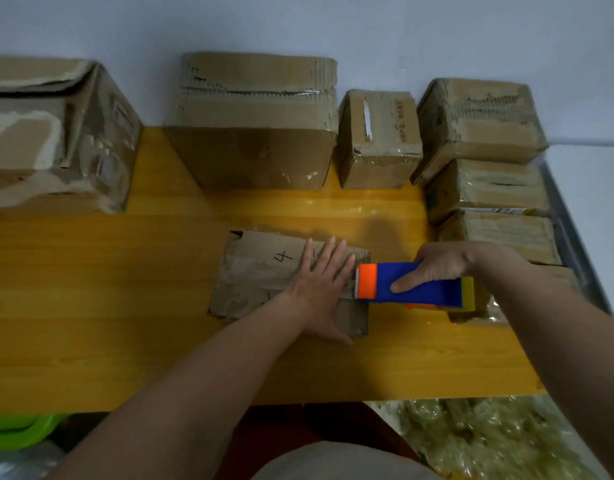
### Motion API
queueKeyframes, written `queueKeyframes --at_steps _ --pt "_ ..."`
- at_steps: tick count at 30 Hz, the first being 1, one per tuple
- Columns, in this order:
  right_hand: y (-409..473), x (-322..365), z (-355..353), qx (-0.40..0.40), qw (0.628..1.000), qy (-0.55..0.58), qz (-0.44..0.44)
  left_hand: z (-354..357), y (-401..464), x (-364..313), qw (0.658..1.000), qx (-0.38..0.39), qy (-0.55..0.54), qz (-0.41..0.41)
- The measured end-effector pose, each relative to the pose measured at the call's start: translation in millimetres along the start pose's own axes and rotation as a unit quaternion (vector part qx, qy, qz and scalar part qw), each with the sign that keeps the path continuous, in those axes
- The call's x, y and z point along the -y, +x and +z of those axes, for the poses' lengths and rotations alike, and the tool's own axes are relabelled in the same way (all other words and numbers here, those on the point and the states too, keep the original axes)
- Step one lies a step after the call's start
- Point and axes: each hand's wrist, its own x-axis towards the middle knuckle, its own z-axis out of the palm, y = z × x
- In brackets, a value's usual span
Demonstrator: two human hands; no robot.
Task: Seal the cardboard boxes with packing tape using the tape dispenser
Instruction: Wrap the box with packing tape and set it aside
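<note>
Pressing flat box [264,271] with open left hand [319,289] | right hand [440,265] grips tape dispenser [413,284] by its body | box looks light, soft, worn: hold it down near the seam

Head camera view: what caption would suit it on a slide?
Left hand flat on the flat cardboard box while right hand brings the tape dispenser to its edge.

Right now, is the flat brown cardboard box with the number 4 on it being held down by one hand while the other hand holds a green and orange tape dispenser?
Not quite. In the head view the tape dispenser is blue and orange, not green and orange. The rest is right: the left hand presses flat on the flat brown cardboard box marked 4, and the right hand holds the dispenser.
</note>
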Motion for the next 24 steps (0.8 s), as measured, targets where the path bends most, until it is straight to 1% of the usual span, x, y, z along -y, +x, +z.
queueKeyframes --at_steps 5,9,15,20,24 --pt "2 -19 6 0.015 0.998 0.033 -0.041 6 -4 2 1.000 -0.009 -0.022 0.000" --pt "4 -48 13 0.026 0.997 0.047 -0.062 7 -4 2 1.000 -0.005 -0.020 0.001" --pt "-3 -98 6 0.015 0.997 0.046 -0.055 4 -6 1 1.000 0.006 -0.012 -0.008" --pt "-7 -89 3 0.004 0.996 0.029 -0.080 3 -13 1 1.000 0.011 -0.006 -0.019" --pt "4 -70 9 -0.007 0.995 0.031 -0.091 8 -30 16 0.999 0.022 -0.002 -0.039"
